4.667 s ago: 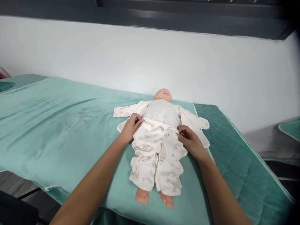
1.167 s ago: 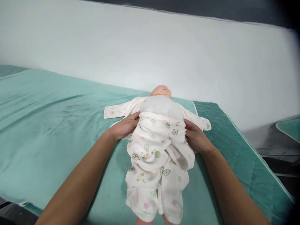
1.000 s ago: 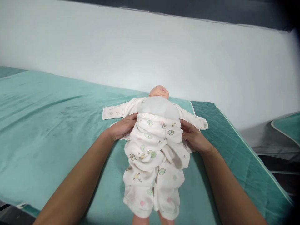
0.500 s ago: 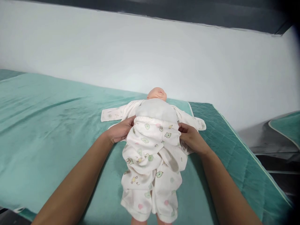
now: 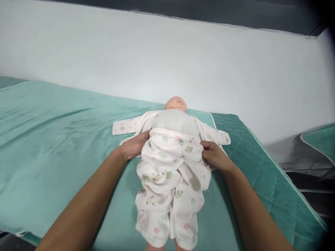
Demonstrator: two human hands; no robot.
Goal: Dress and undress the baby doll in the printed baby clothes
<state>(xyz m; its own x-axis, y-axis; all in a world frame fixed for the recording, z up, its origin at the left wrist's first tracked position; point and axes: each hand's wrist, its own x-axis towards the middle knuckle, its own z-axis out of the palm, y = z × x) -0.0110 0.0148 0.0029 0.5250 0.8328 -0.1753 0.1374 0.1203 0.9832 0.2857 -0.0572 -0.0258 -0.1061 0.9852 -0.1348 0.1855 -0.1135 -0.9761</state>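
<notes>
A baby doll (image 5: 176, 103) lies on its back, its feet toward me and its head at the wall side. White printed pants (image 5: 162, 174) cover its hips and legs, bunched in folds. Above their waistband shows a pale grey-white belly area (image 5: 174, 120), with an open printed jacket (image 5: 209, 133) spread on both sides. My left hand (image 5: 134, 144) is closed on the left side of the waistband, fingertips partly hidden by the cloth. My right hand (image 5: 216, 155) grips the pants' right side near the waist, its fingers partly tucked behind the fabric.
A light green sheet (image 5: 52, 150) covers the surface under the doll. A darker quilted green cover (image 5: 251, 160) slopes off to the right. Behind stands a white wall (image 5: 157, 59). Another green padded piece (image 5: 320, 141) is at the far right, above dark metal bars.
The waistband has shifted very slightly up toward the doll's chest. My right hand has moved a little to the right with the cloth; my left hand is almost unmoved.
</notes>
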